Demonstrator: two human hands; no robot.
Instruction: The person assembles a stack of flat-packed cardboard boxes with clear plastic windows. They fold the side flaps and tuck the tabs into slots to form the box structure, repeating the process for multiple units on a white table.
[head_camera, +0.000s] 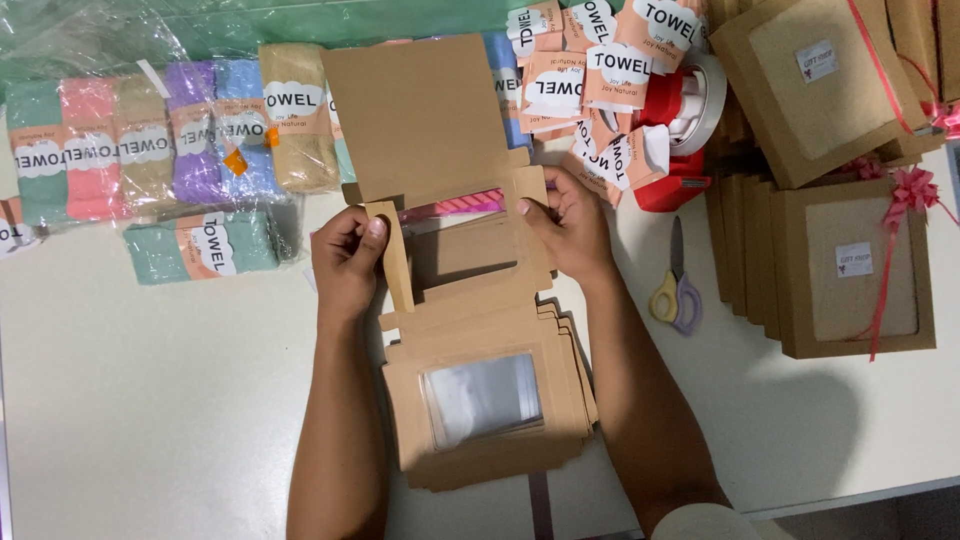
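A flat brown cardboard box blank (420, 120) lies open on the white table (150, 400), its big panel standing up at the back. My left hand (345, 262) pinches its left side flap (393, 255) and bends it upright. On the right, the fingers of my right hand (570, 222) grip the other side flap (528, 205). Under my forearms sits a stack of flat box blanks with clear windows (485, 400).
Rolled towels in several colours (150, 140) with paper bands lie at the back left in plastic wrap. Loose paper bands (590, 70), a red tape dispenser (685, 120), scissors (677, 290) and finished ribboned boxes (855, 265) crowd the right side.
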